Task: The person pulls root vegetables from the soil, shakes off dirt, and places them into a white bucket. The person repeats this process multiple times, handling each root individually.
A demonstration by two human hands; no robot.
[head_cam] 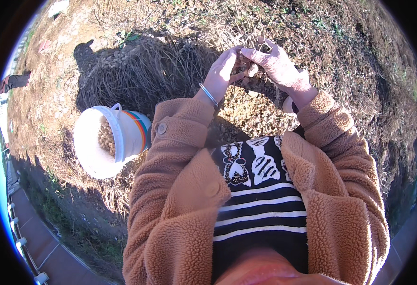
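Observation:
My left hand (223, 67), with a bracelet at the wrist, has its fingers around the root end of a dry peanut plant (243, 64). From the right, my right hand (278, 67) grips the same plant, its thumb pointing toward the left fingertips. A pale peanut pod (253, 70) hangs between both hands; the finer roots there are partly hidden by the fingers. To the left of my left forearm, a white plastic bucket (131, 131) with a coloured stripe lies tilted, mouth facing left. Many peanuts (106, 137) rest inside it.
A heap of dried plants (151, 67) lies in shadow beyond the bucket. Dry stalks and leaves (351, 71) cover the ground at right. Another person's dark-clothed leg (17, 81) shows at far left. A paved path with a railing (21, 242) runs along the lower left.

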